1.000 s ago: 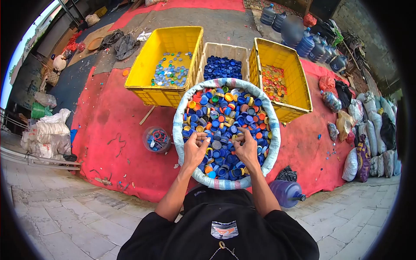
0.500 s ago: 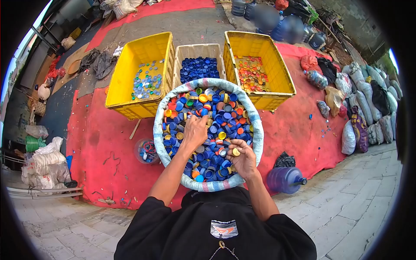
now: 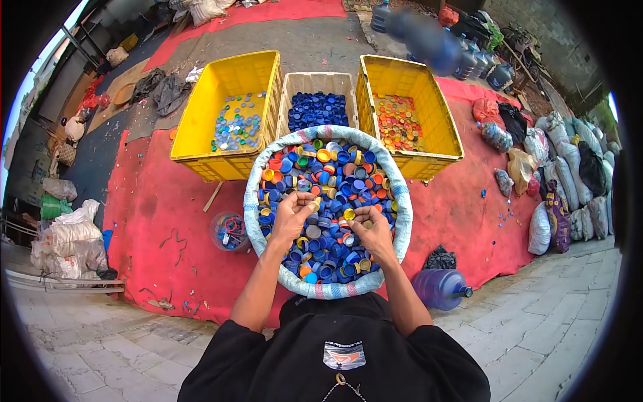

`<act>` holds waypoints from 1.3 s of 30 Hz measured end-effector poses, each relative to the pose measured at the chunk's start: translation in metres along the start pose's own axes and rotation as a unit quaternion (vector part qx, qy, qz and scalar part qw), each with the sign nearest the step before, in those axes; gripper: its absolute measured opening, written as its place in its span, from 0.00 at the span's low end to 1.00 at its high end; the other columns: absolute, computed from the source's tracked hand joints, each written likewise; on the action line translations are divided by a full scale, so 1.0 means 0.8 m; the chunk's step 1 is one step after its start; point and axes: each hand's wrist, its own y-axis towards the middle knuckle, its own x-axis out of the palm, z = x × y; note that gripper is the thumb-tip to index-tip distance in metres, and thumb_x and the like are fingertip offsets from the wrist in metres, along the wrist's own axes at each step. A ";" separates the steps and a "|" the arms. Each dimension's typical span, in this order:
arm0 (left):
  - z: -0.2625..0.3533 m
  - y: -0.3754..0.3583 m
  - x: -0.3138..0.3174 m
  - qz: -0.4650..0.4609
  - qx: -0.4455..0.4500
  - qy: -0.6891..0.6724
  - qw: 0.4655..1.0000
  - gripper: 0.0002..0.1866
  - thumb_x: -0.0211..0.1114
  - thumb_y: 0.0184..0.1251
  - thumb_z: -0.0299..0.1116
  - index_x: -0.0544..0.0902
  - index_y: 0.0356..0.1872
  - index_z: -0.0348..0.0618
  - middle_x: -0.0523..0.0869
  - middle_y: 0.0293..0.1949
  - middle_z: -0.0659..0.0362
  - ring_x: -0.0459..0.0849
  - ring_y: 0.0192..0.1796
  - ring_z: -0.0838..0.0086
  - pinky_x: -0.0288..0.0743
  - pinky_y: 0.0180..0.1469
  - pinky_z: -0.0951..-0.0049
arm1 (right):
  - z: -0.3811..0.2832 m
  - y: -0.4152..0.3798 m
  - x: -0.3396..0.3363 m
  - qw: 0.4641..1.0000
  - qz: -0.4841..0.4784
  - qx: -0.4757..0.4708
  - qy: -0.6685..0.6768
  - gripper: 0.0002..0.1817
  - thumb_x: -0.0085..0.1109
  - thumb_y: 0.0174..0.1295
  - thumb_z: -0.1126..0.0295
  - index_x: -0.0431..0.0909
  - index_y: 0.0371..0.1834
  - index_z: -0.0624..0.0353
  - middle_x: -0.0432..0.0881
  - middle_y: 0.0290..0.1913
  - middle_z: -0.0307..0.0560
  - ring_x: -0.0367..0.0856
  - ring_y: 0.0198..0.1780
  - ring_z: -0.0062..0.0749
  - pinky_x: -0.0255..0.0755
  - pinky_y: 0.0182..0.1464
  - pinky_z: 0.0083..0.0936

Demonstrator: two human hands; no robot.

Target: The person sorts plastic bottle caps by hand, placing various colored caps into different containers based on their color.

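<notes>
A round sack with a rolled pale-blue rim (image 3: 252, 201) is full of mixed bottle caps, mostly blue, with orange, yellow and green among them. Over the left-middle of the pile, my left hand (image 3: 289, 218) pinches a yellowish bottle cap (image 3: 316, 202) between thumb and fingers. My right hand (image 3: 376, 236) is closed, its fingertips at a bright yellow bottle cap (image 3: 349, 214). A dull yellow cap (image 3: 368, 224) shows partly within that hand's fingers.
Beyond the sack stand a yellow crate (image 3: 181, 151) with pale and green caps, a whitish crate (image 3: 288, 84) of blue caps, and another yellow crate (image 3: 455, 149) with orange and red caps. A water jug (image 3: 439, 288) lies right; a clear tub (image 3: 228, 232) sits left.
My left hand has drawn back from the pile with a yellowish cap. My right hand has moved up and left to the bright yellow cap. The view has shifted slightly.
</notes>
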 end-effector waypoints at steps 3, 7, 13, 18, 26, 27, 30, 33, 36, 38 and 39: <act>-0.003 -0.027 -0.021 -0.011 -0.093 -0.272 0.958 0.11 0.60 0.65 0.23 0.78 0.48 0.36 0.84 0.39 0.56 0.84 0.42 0.71 0.80 0.50 0.68 | -0.012 0.028 0.012 0.975 0.017 -0.103 -0.197 0.14 0.69 0.53 0.69 0.80 0.41 0.62 0.82 0.35 0.50 0.82 0.36 0.38 0.75 0.39 0.34; -0.024 -0.053 -0.033 0.003 -0.146 -0.463 0.875 0.10 0.59 0.65 0.27 0.78 0.46 0.40 0.83 0.36 0.57 0.83 0.39 0.69 0.79 0.48 0.64 | -0.012 0.061 0.033 0.910 0.039 -0.215 -0.352 0.14 0.68 0.51 0.69 0.81 0.40 0.61 0.79 0.35 0.54 0.80 0.40 0.49 0.74 0.42 0.41; -0.026 -0.072 -0.026 0.095 -0.142 -0.324 0.930 0.04 0.63 0.67 0.29 0.78 0.39 0.46 0.76 0.27 0.65 0.74 0.30 0.81 0.69 0.32 0.76 | -0.013 0.095 0.069 0.848 0.035 -0.248 -0.466 0.16 0.67 0.51 0.65 0.81 0.40 0.63 0.76 0.40 0.56 0.78 0.43 0.52 0.74 0.43 0.42; -0.027 -0.080 -0.030 0.119 -0.121 -0.257 0.951 0.08 0.68 0.64 0.29 0.77 0.38 0.46 0.80 0.29 0.64 0.76 0.29 0.84 0.69 0.31 0.80 | -0.007 0.100 0.081 0.838 0.060 -0.217 -0.497 0.15 0.65 0.50 0.65 0.81 0.37 0.65 0.75 0.42 0.58 0.77 0.45 0.52 0.74 0.42 0.45; -0.032 -0.067 -0.028 0.132 -0.052 -0.097 0.985 0.14 0.73 0.60 0.32 0.78 0.42 0.40 0.82 0.30 0.63 0.77 0.29 0.85 0.69 0.29 0.83 | -0.002 0.104 0.079 0.845 0.058 -0.207 -0.490 0.18 0.69 0.48 0.62 0.81 0.37 0.64 0.74 0.43 0.58 0.76 0.46 0.53 0.73 0.46 0.44; -0.035 -0.061 -0.028 0.135 -0.037 -0.059 0.988 0.15 0.73 0.59 0.33 0.79 0.42 0.39 0.83 0.31 0.63 0.77 0.30 0.85 0.70 0.30 0.82 | -0.009 0.101 0.077 0.858 0.062 -0.210 -0.464 0.17 0.68 0.49 0.63 0.81 0.36 0.65 0.74 0.43 0.59 0.76 0.46 0.53 0.73 0.45 0.43; -0.035 -0.046 -0.026 0.130 0.007 0.080 0.988 0.17 0.74 0.57 0.32 0.81 0.44 0.36 0.87 0.36 0.58 0.78 0.31 0.83 0.73 0.35 0.80 | -0.034 0.083 0.063 0.905 0.067 -0.187 -0.376 0.17 0.68 0.51 0.62 0.82 0.35 0.66 0.76 0.43 0.60 0.77 0.46 0.52 0.73 0.45 0.42; -0.012 -0.027 -0.019 0.101 0.045 0.273 0.956 0.18 0.72 0.56 0.28 0.81 0.49 0.38 0.88 0.42 0.54 0.85 0.34 0.74 0.78 0.39 0.76 | -0.040 0.071 0.044 0.944 0.062 -0.151 -0.286 0.19 0.68 0.55 0.59 0.81 0.37 0.66 0.79 0.40 0.53 0.79 0.41 0.41 0.73 0.44 0.34; -0.027 0.006 -0.020 0.057 0.218 0.370 0.901 0.17 0.68 0.59 0.25 0.80 0.50 0.38 0.88 0.44 0.52 0.88 0.43 0.60 0.80 0.43 0.65 | -0.029 0.051 0.024 0.991 -0.054 0.051 0.111 0.15 0.65 0.59 0.61 0.80 0.38 0.64 0.80 0.36 0.44 0.78 0.35 0.30 0.73 0.39 0.27; -0.024 0.020 -0.020 0.006 0.214 0.407 0.888 0.16 0.65 0.61 0.24 0.80 0.51 0.40 0.87 0.47 0.50 0.85 0.49 0.52 0.80 0.46 0.58 | -0.010 0.035 0.012 0.923 -0.124 0.084 0.354 0.11 0.58 0.63 0.66 0.76 0.43 0.60 0.80 0.37 0.42 0.77 0.32 0.23 0.71 0.35 0.22; -0.023 0.027 -0.018 -0.011 0.226 0.429 0.874 0.16 0.65 0.61 0.24 0.80 0.51 0.40 0.87 0.47 0.50 0.85 0.48 0.53 0.81 0.46 0.58 | -0.010 0.023 0.008 0.900 -0.134 0.093 0.405 0.11 0.57 0.63 0.66 0.75 0.44 0.60 0.80 0.38 0.44 0.77 0.33 0.24 0.71 0.35 0.23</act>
